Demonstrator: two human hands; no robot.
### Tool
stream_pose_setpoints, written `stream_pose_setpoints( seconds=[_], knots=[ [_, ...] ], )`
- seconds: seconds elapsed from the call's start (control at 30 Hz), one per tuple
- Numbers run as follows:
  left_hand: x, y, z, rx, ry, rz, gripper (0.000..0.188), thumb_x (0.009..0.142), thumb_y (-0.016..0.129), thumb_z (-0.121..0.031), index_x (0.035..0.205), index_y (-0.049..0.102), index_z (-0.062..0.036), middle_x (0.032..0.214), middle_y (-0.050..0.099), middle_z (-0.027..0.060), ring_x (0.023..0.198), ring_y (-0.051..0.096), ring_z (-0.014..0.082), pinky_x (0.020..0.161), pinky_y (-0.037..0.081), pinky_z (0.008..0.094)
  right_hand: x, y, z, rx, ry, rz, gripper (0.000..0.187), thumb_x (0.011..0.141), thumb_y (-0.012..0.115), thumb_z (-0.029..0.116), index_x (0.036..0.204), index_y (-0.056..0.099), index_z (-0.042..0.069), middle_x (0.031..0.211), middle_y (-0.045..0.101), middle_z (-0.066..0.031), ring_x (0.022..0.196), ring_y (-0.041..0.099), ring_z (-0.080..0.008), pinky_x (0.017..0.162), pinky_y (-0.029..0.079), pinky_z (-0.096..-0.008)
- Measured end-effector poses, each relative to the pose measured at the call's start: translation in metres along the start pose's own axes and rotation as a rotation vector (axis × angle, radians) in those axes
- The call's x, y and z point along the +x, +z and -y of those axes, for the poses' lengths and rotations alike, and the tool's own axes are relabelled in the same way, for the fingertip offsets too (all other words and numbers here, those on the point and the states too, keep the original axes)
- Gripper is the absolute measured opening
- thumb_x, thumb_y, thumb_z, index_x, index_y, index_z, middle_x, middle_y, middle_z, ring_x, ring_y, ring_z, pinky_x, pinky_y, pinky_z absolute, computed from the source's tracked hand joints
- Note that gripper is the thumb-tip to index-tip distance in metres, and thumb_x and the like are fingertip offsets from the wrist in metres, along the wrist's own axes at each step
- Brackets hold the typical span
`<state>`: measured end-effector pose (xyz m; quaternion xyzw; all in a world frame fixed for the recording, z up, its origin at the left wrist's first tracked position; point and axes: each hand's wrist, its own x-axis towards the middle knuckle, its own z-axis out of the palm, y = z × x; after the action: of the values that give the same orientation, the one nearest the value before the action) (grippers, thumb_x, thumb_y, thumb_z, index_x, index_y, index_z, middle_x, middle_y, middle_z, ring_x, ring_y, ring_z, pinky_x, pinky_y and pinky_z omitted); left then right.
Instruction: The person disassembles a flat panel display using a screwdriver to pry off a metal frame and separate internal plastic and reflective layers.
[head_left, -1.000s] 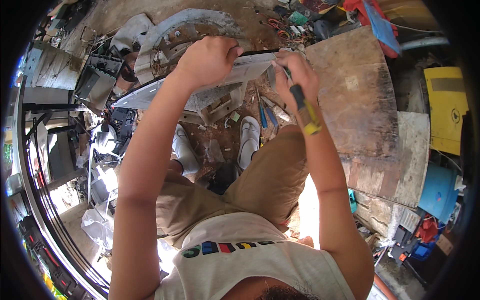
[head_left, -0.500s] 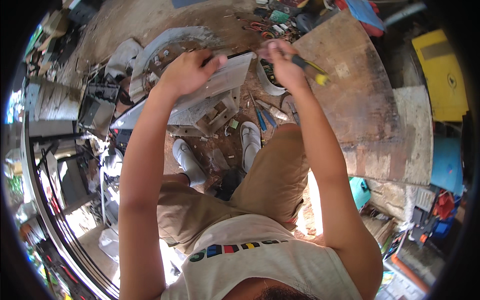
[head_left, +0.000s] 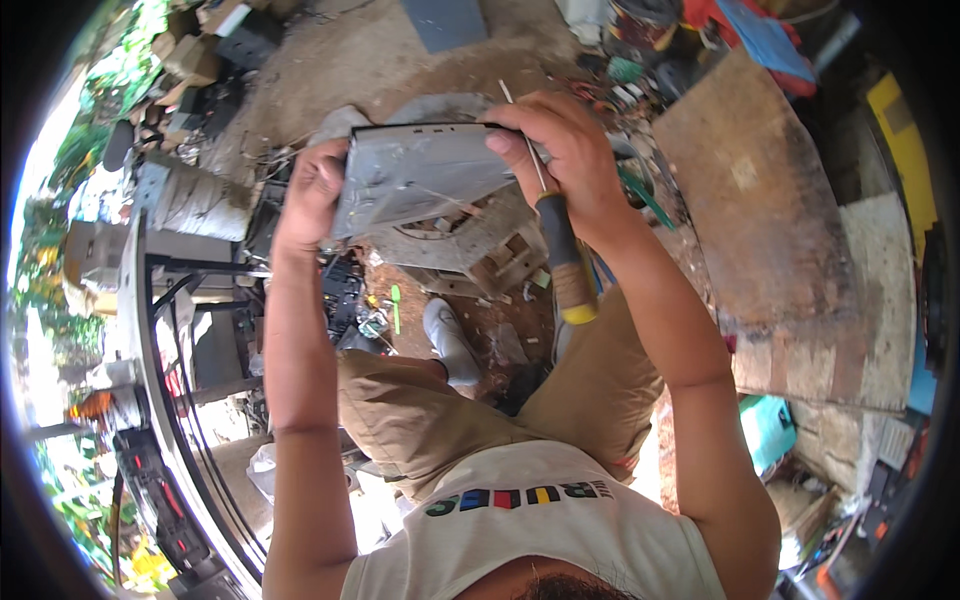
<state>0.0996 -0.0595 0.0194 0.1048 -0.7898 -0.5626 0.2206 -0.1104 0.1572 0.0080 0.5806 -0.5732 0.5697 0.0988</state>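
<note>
A flat grey panel (head_left: 425, 165) with a dark far edge, perhaps the back of a screen, is held up in front of me, tilted. My left hand (head_left: 312, 195) is closed on its left edge, thumb near the corner. My right hand (head_left: 572, 160) holds a screwdriver (head_left: 567, 260) with a black and yellow handle; its thin shaft passes between the fingers and points away from me. The thumb and fingers of that hand also touch the panel's far right corner. Below the panel stands a worn grey block-like stand (head_left: 440, 250) with openings in its side.
On the right lies a worn wooden board (head_left: 755, 200) over a paler board (head_left: 870, 300). Tangled electronic parts (head_left: 345, 290) and a green plastic piece (head_left: 396, 308) are on the ground at the left. A blue-grey flat sheet (head_left: 445, 22) lies at the far side.
My left hand has gone from above the panel to its left edge. The panel has turned more level, and my right hand has come to its far right corner, still holding the screwdriver.
</note>
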Motion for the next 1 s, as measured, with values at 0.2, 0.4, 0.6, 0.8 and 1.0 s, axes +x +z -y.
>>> stream_pose_setpoints(
  seconds=[0.2,0.4,0.6,0.8,1.0],
  knots=[
    [-0.026,0.044,0.043,-0.341,0.061,-0.271,0.079,0.086,0.054,-0.071,0.116,0.062,0.0019,0.106,0.067,0.0078,0.101,0.058,0.0174,0.092,0.043,0.0324,0.028,0.008,0.012,-0.242,-0.211,0.134,0.017,0.08,0.072,0.011,0.096,0.067,0.007,0.083,0.063,-0.005,0.081,0.058,-0.0265,0.075,0.043,-0.0374],
    [-0.061,0.054,0.063,-0.488,0.045,-0.327,0.08,0.091,0.049,-0.067,0.129,0.053,0.0023,0.119,0.062,0.0096,0.109,0.056,0.0198,0.097,0.042,0.0344,0.039,0.03,0.024,-0.281,-0.316,0.275,0.014,0.082,0.07,0.018,0.094,0.066,0.011,0.084,0.061,-0.0012,0.082,0.056,-0.0243,0.072,0.04,-0.0385],
    [-0.052,0.074,0.04,-0.667,0.115,-0.397,0.047,0.103,0.046,-0.041,0.128,0.052,-0.0018,0.117,0.06,0.0057,0.108,0.052,0.0133,0.096,0.04,0.0284,0.045,0.034,0.026,-0.456,-0.359,0.206,0.016,0.085,0.069,0.016,0.099,0.066,0.009,0.094,0.066,-0.0048,0.091,0.059,-0.0279,0.083,0.042,-0.0399],
    [-0.024,0.102,0.005,-0.47,0.161,-0.307,0.031,0.106,0.042,-0.035,0.095,0.051,-0.0073,0.083,0.044,-0.0045,0.078,0.036,0.0056,0.07,0.036,0.0232,-0.014,0.043,0.04,0.009,0.338,-0.127,0.041,0.088,0.073,0.03,0.111,0.062,-0.001,0.11,0.066,-0.0132,0.102,0.061,-0.0243,0.086,0.05,-0.038],
    [-0.015,0.123,-0.013,-0.201,0.233,-0.273,0.04,0.107,0.037,-0.038,0.091,0.05,-0.0043,0.076,0.047,0.0015,0.074,0.043,0.0135,0.07,0.041,0.0306,-0.011,0.041,0.058,0.332,0.489,-0.063,0.077,0.077,0.085,0.025,0.133,0.042,-0.005,0.127,0.056,-0.0156,0.117,0.056,-0.0244,0.094,0.05,-0.0337]
  ],
)
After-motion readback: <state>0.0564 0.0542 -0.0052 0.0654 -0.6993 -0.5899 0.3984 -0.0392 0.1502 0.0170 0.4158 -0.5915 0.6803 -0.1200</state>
